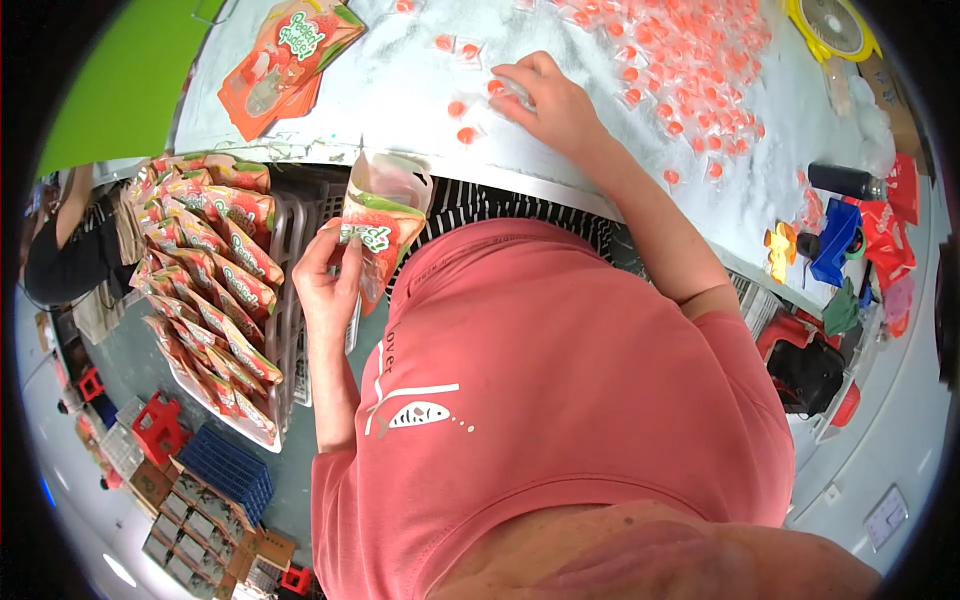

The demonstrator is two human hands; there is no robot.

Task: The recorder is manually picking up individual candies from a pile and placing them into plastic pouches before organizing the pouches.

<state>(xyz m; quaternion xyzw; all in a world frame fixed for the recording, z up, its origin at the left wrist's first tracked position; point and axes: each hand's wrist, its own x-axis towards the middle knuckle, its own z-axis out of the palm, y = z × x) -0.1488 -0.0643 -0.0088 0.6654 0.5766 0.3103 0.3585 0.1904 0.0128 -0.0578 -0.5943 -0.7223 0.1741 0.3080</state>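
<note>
My left hand (326, 275) pinches the side of an open red and green candy pouch (392, 228) just off the table's front edge. The pouch's mouth gapes upward; its contents are hidden. Over the white table, my right hand (550, 105) has its thumb and fingers closed round a clear-wrapped red candy (496, 88). Several loose wrapped candies (465, 135) lie beside that hand. To its right spreads a large heap of the same candies (690, 65). A stack of flat pouches (285, 70) rests at the table's left end.
Left of me, a white crate (262, 438) holds rows of filled pouches (215, 280). A yellow fan (832, 28), dark bottle (845, 181) and blue holder (836, 243) stand at the right. Another person's arm (72, 210) shows at far left, with a blue basket (225, 472) on the floor.
</note>
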